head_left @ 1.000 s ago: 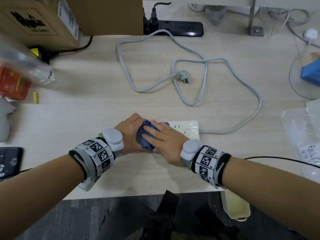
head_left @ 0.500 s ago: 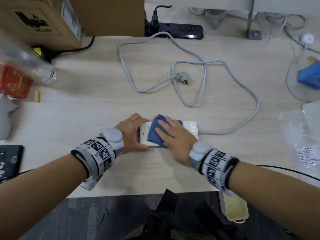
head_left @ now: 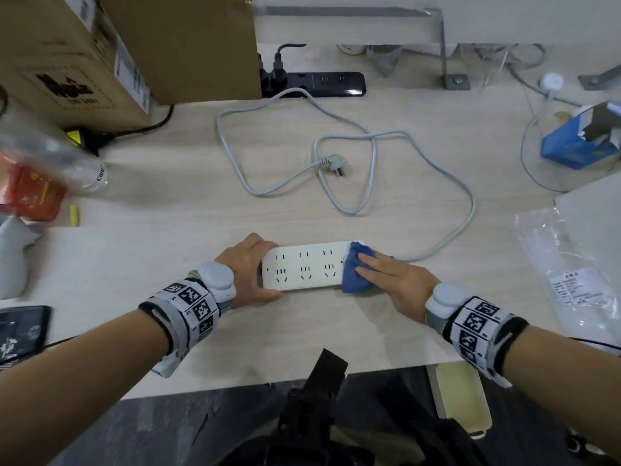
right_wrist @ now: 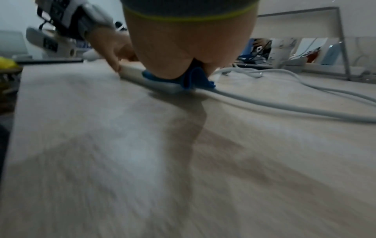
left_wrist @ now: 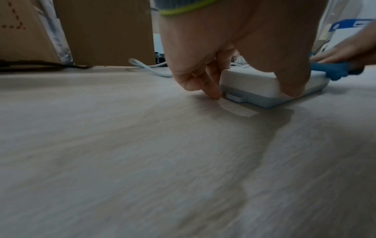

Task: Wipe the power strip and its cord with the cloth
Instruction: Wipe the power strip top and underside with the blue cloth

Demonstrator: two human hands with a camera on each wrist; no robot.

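A white power strip (head_left: 305,265) lies flat near the desk's front edge. My left hand (head_left: 258,269) grips its left end, thumb on the near side and fingers round the far corner; the left wrist view shows the same left-hand grip (left_wrist: 251,91) on the strip (left_wrist: 250,80). My right hand (head_left: 373,269) presses a crumpled blue cloth (head_left: 351,274) onto the strip's right end with straight fingers. The grey cord (head_left: 437,183) leaves that end, loops across the desk and ends in a loose plug (head_left: 331,162). The right wrist view shows the cloth (right_wrist: 195,78) beside the cord (right_wrist: 284,106).
Cardboard boxes (head_left: 127,48) stand at the back left, with a black power strip (head_left: 322,84) beside them. A clear bottle (head_left: 57,156) and a red pack (head_left: 30,193) lie at the left, a black phone (head_left: 20,331) at the front left. A blue box (head_left: 574,142) and a plastic bag (head_left: 571,264) lie at the right.
My right hand has slid the cloth rightwards along the strip, from its left end to its right end, uncovering the sockets. My left hand has kept hold of the left end.
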